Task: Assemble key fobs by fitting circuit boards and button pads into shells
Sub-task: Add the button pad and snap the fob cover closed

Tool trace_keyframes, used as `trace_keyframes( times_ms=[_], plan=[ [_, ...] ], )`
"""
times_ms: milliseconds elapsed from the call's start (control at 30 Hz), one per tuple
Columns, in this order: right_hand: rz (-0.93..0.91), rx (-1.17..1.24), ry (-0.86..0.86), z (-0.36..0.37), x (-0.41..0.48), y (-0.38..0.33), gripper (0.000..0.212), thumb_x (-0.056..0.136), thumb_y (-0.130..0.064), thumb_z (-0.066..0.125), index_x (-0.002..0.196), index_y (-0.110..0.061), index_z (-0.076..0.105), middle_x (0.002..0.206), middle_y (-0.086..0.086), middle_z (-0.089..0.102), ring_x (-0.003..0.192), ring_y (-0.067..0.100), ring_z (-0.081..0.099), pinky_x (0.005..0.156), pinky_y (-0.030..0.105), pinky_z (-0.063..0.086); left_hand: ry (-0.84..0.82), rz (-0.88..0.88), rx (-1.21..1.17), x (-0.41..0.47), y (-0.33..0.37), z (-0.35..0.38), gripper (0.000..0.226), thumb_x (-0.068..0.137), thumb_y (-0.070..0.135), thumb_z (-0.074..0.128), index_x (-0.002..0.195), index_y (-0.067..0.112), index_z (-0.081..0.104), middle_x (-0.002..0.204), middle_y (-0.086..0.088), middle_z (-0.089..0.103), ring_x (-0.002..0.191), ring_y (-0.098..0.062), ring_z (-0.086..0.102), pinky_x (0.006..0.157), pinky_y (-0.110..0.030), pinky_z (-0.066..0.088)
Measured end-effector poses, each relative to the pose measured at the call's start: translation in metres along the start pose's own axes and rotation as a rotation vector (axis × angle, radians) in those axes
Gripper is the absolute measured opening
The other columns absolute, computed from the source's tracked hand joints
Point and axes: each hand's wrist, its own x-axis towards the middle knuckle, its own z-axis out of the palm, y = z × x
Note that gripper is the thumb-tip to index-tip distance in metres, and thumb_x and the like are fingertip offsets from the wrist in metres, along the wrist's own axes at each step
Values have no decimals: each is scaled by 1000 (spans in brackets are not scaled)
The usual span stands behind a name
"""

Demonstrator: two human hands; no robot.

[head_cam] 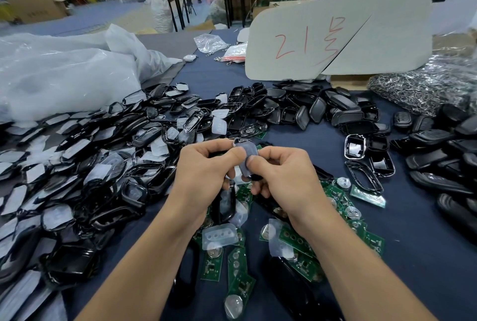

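1. Far left: loose shells (85, 155) heaped on the table (413, 230), many w/ white pads on them. Leave alone for now.
2. Left hand (204, 168): curled round the held shell (255, 178), thumb up by its top edge. Brace it firm, no twisting.
3. Centre, up off the table between both hands: translucent button pad (246, 158) lying on the held shell. Prob. not fully seated, though fingers hide the edges.
4. Right hand (286, 173): pinches pad and shell together, thumb flat on the pad face. Line buttons up w/ the openings first, then press evenly round the rim, not just the middle.
5. Below and to the right: green circuit boards (296, 248) strewn close by. Grab one only once the pad sits flush.
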Motion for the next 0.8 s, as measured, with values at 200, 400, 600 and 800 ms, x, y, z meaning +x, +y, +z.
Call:
trace_keyframes(
  times_ms=[200, 400, 600, 800],
  plan=[
    [5, -21, 10, 0, 0, -1, 16, 85, -26, 72, 79, -12, 74, 75, 18, 73, 50, 18, 61, 56, 36, 44, 16, -16, -11, -1, 0, -1, 3, 86, 13, 82, 87, 10, 80, 56, -4, 57, 49, -12, 47, 43, -22, 39],
    [23, -46, -7, 1, -2, -2, 10, 85, -27, 73, 79, -21, 77, 70, 13, 74, 53, 20, 60, 56, 35, 43, 42, 12, 41, -2, 3, 2, 18, 88, 18, 76, 70, 14, 78, 56, -4, 55, 49, -15, 44, 42, -23, 39],
    [8, -20, 38, 3, -3, -5, 19, 89, -10, 72, 74, -21, 78, 65, 6, 73, 45, 15, 58, 46, 24, 42, 101, 37, 70, -2, 0, 8, 16, 82, 28, 73, 71, 17, 78, 56, -5, 58, 50, -20, 44, 44, -26, 37],
    [62, 18, -16, 0, -4, -8, 18, 91, -5, 71, 78, -15, 78, 70, 8, 74, 51, 20, 60, 49, 29, 45, 129, 53, 93, -3, -1, 7, 13, 78, 30, 75, 70, 20, 78, 52, 0, 56, 47, -17, 42, 44, -27, 37]
  ],
)
